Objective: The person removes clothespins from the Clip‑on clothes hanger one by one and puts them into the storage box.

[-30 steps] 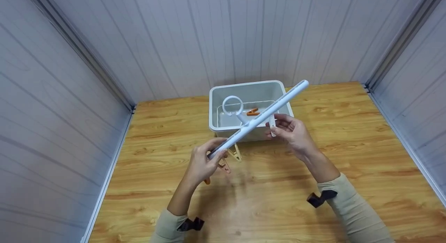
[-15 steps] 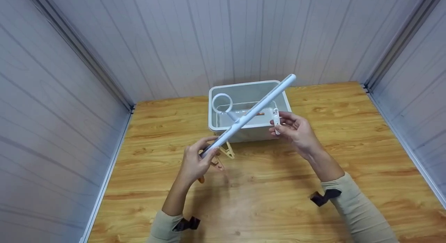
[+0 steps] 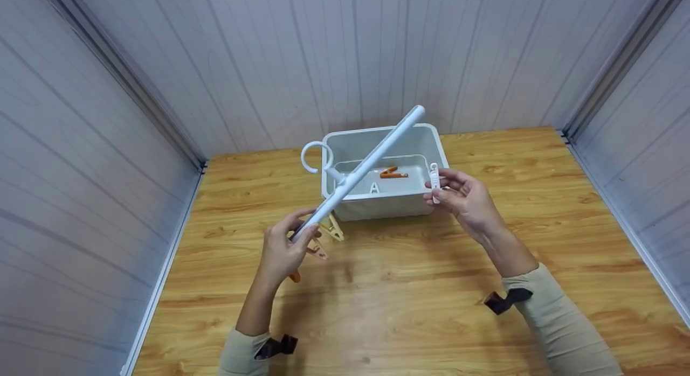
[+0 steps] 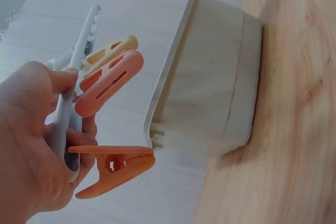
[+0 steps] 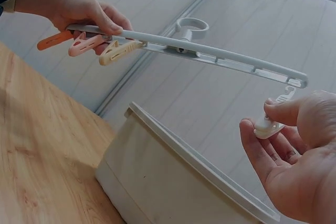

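Observation:
My left hand [image 3: 283, 249] grips the lower end of a white clip hanger [image 3: 372, 160], a slotted bar with a hook, held slantwise above the table. Below the bar near that hand hang a yellow clip [image 4: 113, 53], a pink clip [image 4: 110, 82] and an orange clip [image 4: 115, 169]. Between thumb and fingers, my right hand [image 3: 466, 203] pinches a white clip [image 3: 435, 183] with a small hook at its upper end. In the right wrist view this clip is close below the bar's far end; I cannot tell whether they touch.
A whitish plastic bin [image 3: 383, 209] stands on the wooden table [image 3: 409, 311] near the back wall. Inside it lie a loose orange clip [image 3: 393, 174] and a white A-shaped piece [image 3: 374, 188]. Pale panel walls [image 3: 377, 58] enclose the table at the back and sides.
The left hand has moved left with the hanger, its far end swinging left and upward away from the right hand. The right hand has shifted slightly right, still holding the white clip.

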The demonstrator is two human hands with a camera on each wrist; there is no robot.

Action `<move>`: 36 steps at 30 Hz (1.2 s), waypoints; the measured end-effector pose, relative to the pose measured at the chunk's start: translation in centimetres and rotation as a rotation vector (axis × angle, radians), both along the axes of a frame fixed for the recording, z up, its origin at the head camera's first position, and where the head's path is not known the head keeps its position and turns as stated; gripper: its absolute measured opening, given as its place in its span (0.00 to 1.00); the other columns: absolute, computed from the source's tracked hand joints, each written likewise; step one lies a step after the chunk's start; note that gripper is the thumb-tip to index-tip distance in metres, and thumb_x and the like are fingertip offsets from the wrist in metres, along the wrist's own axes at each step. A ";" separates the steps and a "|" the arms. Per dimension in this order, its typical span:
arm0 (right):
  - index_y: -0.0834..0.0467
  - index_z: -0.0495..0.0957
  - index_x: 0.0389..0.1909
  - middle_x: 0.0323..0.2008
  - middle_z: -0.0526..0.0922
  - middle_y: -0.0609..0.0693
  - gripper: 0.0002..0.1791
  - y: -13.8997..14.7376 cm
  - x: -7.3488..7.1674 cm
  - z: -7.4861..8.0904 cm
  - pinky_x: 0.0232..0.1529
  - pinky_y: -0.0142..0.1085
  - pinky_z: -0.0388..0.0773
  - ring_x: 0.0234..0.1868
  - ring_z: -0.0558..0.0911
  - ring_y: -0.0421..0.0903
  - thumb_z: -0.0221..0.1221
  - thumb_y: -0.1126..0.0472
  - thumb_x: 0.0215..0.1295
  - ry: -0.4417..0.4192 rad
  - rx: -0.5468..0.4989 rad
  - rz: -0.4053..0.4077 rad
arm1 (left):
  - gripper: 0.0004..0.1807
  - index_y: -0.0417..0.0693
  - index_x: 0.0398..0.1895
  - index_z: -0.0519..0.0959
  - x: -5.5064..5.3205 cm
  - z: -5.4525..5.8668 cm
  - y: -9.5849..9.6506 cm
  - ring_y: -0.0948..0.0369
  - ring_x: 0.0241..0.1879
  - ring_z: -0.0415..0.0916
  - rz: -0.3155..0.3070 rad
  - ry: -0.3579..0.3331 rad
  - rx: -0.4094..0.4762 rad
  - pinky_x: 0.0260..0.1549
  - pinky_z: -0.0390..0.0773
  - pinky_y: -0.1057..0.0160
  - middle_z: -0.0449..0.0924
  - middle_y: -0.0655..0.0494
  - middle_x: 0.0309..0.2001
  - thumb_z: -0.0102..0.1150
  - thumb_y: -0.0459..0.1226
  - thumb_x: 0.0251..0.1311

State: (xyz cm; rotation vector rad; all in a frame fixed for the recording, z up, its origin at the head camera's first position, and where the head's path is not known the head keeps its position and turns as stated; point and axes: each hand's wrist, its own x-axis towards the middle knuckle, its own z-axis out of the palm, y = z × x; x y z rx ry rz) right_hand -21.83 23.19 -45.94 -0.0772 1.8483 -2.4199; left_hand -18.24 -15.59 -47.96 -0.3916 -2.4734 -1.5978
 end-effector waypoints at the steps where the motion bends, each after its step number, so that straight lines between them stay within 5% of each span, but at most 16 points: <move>1: 0.76 0.60 0.81 0.48 0.89 0.51 0.31 0.0 -0.1 0.1 0.52 0.32 0.93 0.42 0.94 0.41 0.54 0.80 0.81 0.001 0.004 -0.001 | 0.17 0.43 0.64 0.87 0.0 0.0 -0.1 0.45 0.33 0.95 0.002 0.001 0.003 0.33 0.90 0.68 0.95 0.40 0.38 0.70 0.30 0.75; 13: 0.72 0.66 0.78 0.45 0.84 0.47 0.30 0.8 -1.6 1.4 0.53 0.31 0.93 0.43 0.93 0.40 0.60 0.78 0.79 -0.003 0.048 -0.043 | 0.18 0.40 0.65 0.87 0.2 -0.6 -1.4 0.38 0.38 0.94 0.025 -0.026 0.061 0.28 0.92 0.63 0.94 0.35 0.38 0.69 0.27 0.75; 22: 0.65 0.74 0.70 0.44 0.85 0.48 0.25 1.2 -3.8 2.2 0.49 0.32 0.93 0.41 0.93 0.40 0.64 0.77 0.77 0.004 0.061 -0.070 | 0.17 0.39 0.65 0.86 0.4 -1.3 -3.3 0.65 0.36 0.92 0.085 -0.052 0.075 0.29 0.93 0.63 0.93 0.33 0.39 0.68 0.29 0.77; 27: 0.61 0.75 0.68 0.43 0.84 0.48 0.23 0.9 -5.1 2.3 0.50 0.32 0.94 0.41 0.93 0.39 0.65 0.75 0.77 -0.020 0.102 -0.099 | 0.17 0.39 0.65 0.86 0.2 -1.5 -4.0 0.58 0.36 0.94 0.101 -0.049 0.072 0.29 0.93 0.63 0.93 0.32 0.40 0.68 0.29 0.77; 36: 0.70 0.72 0.77 0.41 0.88 0.44 0.31 0.1 -7.0 1.9 0.48 0.29 0.93 0.38 0.93 0.37 0.68 0.70 0.77 -0.107 0.143 -0.223 | 0.17 0.39 0.64 0.87 0.3 -1.8 -4.3 0.46 0.38 0.95 0.116 -0.034 0.054 0.29 0.92 0.66 0.94 0.34 0.39 0.69 0.29 0.76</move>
